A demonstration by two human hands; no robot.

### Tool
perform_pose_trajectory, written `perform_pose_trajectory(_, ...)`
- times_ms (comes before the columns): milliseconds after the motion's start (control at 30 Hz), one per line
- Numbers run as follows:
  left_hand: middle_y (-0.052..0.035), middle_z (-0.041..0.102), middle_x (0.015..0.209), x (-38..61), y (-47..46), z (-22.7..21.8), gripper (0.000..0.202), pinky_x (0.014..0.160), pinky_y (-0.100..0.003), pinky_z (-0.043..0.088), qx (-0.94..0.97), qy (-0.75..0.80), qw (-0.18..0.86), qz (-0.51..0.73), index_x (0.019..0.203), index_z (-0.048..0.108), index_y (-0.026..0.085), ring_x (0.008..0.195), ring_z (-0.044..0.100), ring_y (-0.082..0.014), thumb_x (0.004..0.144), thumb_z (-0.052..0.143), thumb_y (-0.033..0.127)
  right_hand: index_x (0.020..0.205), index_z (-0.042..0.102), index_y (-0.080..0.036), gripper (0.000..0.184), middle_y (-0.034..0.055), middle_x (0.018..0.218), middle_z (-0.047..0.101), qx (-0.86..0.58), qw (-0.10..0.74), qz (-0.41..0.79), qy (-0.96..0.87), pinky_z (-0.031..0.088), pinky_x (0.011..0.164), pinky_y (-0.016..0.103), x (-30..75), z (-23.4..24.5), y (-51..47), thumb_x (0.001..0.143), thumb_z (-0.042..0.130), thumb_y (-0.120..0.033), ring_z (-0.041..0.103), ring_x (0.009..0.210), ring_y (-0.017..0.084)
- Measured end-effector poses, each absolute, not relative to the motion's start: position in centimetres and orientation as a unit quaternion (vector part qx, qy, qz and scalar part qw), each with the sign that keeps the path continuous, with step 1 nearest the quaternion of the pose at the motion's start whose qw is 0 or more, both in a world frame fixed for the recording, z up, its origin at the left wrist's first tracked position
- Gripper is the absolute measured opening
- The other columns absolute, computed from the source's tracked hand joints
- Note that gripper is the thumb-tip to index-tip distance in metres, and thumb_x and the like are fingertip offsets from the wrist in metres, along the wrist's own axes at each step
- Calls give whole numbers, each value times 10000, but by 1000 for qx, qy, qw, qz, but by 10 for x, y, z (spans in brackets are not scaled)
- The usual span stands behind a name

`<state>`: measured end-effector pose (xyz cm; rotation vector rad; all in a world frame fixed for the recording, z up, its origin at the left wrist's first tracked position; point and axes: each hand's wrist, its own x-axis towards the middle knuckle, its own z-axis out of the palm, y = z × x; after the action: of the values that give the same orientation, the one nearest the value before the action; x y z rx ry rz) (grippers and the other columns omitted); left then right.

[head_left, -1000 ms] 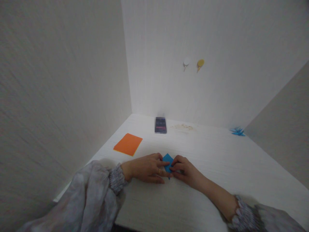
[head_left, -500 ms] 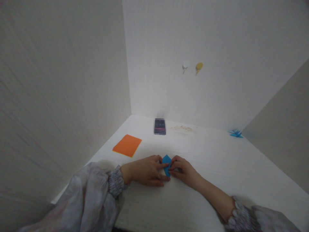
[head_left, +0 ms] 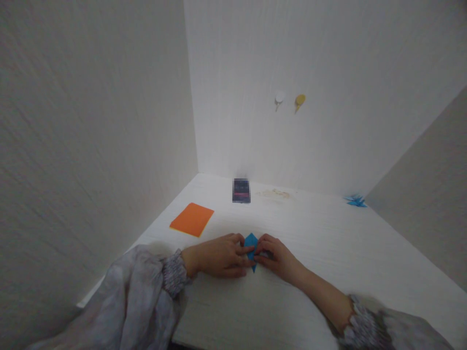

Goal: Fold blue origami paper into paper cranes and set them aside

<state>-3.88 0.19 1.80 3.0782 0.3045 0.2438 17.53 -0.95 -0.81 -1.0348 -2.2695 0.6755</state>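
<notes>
On the white wood-grained tabletop [head_left: 310, 218], near its front edge, a small blue kite-shaped piece of folded paper [head_left: 250, 239] is held between the two hands, one point directed away from the person and one towards. It is judged to be very light, crisp along its creases yet easily bent, hardly slippery, and liable to be crumpled or torn if pulled hard; it is best taken by its folded edges, with the layers pressed flat from above. By the left hand [head_left: 226, 256] the paper is pressed down under outstretched fingers, though whether it is also gripped from below cannot be told. By the fingertips of the right hand [head_left: 275, 256], drawn together, its right edge is pinched. Two hands and one worked piece are counted. To the left, one square orange paper pile with a yellow edge [head_left: 192, 219] is seen, its sheets uncountable. One dark, blurred rectangular object [head_left: 241, 190] is set near the back wall, where two round hooks, one white [head_left: 279, 97] and one yellow [head_left: 300, 99], are fixed. At the right corner, spiky blue folded paper [head_left: 356, 201] is left uncounted, its pieces being overlapped.
</notes>
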Motion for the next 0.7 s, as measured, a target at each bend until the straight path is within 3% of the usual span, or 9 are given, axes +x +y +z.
perform_pose_trajectory(333,-66,414,1252,-40,2,20,295,896,-355,304,992,78,45,84,1070,561,267,969,426,-216,849,393,365,758,593,-197,68,19,814,540,-427,234,205,-849,368,656,271,171,-5,-13,733,582,-259,502,760,158)
perform_pose_trajectory(700,-63,477,1180,-37,1,24,280,877,-344,317,989,81,72,99,1044,579,264,958,439,-216,851,395,349,744,592,-206,38,12,822,542,-443,231,218,-838,362,674,282,170,-6,-12,707,593,-213,506,779,161)
